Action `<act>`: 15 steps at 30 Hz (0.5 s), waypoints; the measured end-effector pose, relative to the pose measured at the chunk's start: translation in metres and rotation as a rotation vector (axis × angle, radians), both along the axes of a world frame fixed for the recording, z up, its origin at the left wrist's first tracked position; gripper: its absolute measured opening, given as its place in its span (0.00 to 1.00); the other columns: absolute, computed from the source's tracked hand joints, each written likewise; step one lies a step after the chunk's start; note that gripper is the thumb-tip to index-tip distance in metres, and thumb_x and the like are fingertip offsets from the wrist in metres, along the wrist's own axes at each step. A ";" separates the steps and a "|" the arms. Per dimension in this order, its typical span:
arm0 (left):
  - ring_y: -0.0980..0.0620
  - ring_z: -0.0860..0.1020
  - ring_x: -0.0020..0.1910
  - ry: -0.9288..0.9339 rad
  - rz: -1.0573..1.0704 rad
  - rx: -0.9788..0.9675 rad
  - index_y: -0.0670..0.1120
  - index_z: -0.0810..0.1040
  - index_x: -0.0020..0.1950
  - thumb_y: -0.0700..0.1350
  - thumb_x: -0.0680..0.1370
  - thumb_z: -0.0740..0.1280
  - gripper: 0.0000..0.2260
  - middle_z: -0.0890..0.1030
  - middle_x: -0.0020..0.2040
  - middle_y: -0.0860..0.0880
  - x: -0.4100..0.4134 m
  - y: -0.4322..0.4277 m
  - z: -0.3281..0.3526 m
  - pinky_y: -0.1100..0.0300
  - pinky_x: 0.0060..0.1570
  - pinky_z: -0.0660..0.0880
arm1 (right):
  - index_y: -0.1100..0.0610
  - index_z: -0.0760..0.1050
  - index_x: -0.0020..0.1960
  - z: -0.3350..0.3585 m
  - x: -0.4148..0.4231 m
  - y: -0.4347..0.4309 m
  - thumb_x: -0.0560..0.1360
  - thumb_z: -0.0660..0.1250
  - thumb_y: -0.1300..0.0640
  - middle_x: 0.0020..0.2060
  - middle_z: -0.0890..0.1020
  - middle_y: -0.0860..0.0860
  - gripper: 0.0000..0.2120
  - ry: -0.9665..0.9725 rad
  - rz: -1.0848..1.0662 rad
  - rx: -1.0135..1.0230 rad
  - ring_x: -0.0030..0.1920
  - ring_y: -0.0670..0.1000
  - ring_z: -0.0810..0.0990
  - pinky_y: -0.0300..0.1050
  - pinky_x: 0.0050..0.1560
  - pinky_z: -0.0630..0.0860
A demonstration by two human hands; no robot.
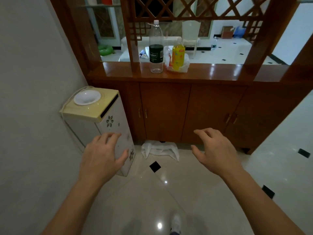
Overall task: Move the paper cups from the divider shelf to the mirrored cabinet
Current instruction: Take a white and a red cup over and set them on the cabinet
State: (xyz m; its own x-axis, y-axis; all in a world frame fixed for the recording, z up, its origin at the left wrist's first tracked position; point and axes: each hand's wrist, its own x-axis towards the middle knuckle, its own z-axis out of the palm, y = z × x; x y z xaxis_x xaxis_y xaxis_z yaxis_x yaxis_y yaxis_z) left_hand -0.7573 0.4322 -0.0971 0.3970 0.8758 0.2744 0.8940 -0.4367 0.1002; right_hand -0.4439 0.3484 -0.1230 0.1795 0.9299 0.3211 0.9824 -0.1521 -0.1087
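The wooden divider shelf (211,70) stands ahead, a glossy brown ledge over closed cabinet doors (165,111). No paper cups are plainly visible; a white plastic bag (183,64) on the ledge may hide some. My left hand (103,155) is held out low, fingers spread, holding nothing, in front of a water dispenser. My right hand (215,151) is held out too, fingers apart and empty, before the cabinet doors. Both hands are well below the ledge. No mirrored cabinet is in view.
On the ledge stand a tall clear bottle with a dark label (156,48) and a yellow bottle (178,56). A cream water dispenser (94,114) sits by the left wall. A white bag (160,150) lies on the tiled floor. Lattice woodwork (194,7) spans above.
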 end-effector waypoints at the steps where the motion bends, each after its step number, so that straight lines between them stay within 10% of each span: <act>1: 0.43 0.77 0.53 0.004 0.009 -0.004 0.44 0.75 0.65 0.61 0.73 0.58 0.28 0.79 0.57 0.44 0.008 0.018 0.003 0.46 0.46 0.77 | 0.51 0.72 0.65 0.002 0.008 0.022 0.72 0.64 0.41 0.55 0.78 0.51 0.24 0.006 0.007 -0.006 0.55 0.52 0.76 0.48 0.48 0.75; 15: 0.44 0.77 0.55 0.021 0.244 0.026 0.45 0.77 0.64 0.59 0.74 0.63 0.24 0.79 0.58 0.45 0.060 0.209 0.034 0.50 0.47 0.75 | 0.48 0.67 0.69 0.039 0.058 0.288 0.74 0.60 0.39 0.61 0.75 0.50 0.26 0.009 0.232 0.000 0.61 0.51 0.72 0.48 0.56 0.73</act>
State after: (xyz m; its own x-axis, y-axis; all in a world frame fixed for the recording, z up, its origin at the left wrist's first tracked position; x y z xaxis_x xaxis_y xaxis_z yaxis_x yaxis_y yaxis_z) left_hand -0.6973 0.6413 -0.0627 0.1807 0.9392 0.2919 0.9751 -0.2100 0.0720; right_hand -0.3861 0.6365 -0.0840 -0.0364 0.9466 0.3205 0.9901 0.0778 -0.1172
